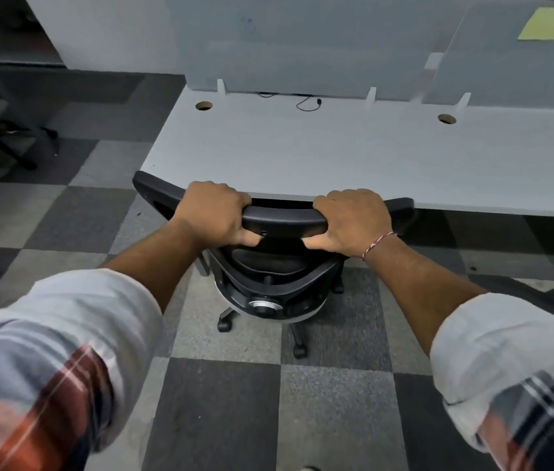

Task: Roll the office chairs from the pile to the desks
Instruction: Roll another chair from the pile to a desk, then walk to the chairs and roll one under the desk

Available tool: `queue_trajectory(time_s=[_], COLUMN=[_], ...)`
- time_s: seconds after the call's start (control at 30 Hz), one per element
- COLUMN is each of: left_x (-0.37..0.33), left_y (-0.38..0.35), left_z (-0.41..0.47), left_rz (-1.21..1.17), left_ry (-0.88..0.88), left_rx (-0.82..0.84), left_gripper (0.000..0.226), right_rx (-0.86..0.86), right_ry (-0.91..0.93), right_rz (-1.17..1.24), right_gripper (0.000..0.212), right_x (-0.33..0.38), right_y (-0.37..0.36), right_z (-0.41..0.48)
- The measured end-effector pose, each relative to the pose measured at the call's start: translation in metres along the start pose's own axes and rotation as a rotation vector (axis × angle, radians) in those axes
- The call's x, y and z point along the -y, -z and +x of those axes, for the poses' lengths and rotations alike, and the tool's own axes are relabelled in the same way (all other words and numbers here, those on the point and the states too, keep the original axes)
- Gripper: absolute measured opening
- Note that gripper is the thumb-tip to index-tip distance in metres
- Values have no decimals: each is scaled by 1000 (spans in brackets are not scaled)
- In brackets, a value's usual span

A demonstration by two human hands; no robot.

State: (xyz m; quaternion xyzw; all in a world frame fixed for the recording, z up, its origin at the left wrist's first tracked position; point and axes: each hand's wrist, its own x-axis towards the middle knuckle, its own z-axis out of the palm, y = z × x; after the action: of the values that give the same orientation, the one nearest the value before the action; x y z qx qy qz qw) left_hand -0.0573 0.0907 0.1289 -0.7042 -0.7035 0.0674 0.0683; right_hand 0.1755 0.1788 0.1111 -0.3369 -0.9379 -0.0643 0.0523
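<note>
2 hands, left point(212, 212) and right point(353, 220), clasp the black plastic office chair's point(282, 223) curved top rail (steering grip), nosing it under the pale grey desk point(319, 154).

view: head-worn, wide-angle | faces: forward and down | near: chair point(282, 220) top rail | beyond: desk point(302, 154)

The seat of the chair point(282, 220) is hidden past its backrest, under the desk point(302, 154) edge. Fingertips of my left hand point(212, 212) and right hand point(353, 219) vanish over the top rail. A second chair point(5, 139) (legs only) is cut off at left; my sleeves point(65, 334) blur.
</note>
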Motion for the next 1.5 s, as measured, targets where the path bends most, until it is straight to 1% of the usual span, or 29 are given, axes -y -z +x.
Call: queue_trajectory(time_s=[0.1,0.23,0.4,0.6,0.7,0.8,0.93,1.07,1.17,1.23,1.33,1.4,1.5], left_x=[3,9,13,8,1,-9,-20,-23,-26,-30,-39,-49,-63], left_y=[5,10,4,-6,-11,-17,-23,-27,-35,-42,-57,-65,-76], left_z=[19,40,58,43,24,11,1,-5,-15,-26,-42,-52,-64], left_rz=[21,-9,-45,-83,-48,-86,-123,-141,-157,-122,-84,-109,-145], left_ry=[12,29,53,36,51,114,199,201,153,131,106,80,48], left_rx=[17,44,29,-39,-70,-121,-210,-277,-341,-336,-288,-277,-234], left_gripper=[60,57,56,56,58,59,69,74,74,84,100,101,94], right_rx=[17,17,15,-1,-25,-60,-100,-167,-145,-125,-122,-97,-41], right_ry=[-16,-17,-10,15,18,-33,-165,-280,-381,-425,-460,-483,-505], right_rz=[-14,-14,-20,1,-32,-69,-120,-96,-72,-50,6,28,52], right_gripper=[45,53,51,49,53,56,63,61,73,84,93,97,97], right_x=[-14,-27,-38,-29,-18,-8,6,21,35,45,57,67,82], right_y=[3,1,-4,-4,-10,-12,-15,-24,-31,-34,-34,-33,-38], right_z=[16,38,56,40,25,14,2,-12,-22,-29,-39,-47,-68])
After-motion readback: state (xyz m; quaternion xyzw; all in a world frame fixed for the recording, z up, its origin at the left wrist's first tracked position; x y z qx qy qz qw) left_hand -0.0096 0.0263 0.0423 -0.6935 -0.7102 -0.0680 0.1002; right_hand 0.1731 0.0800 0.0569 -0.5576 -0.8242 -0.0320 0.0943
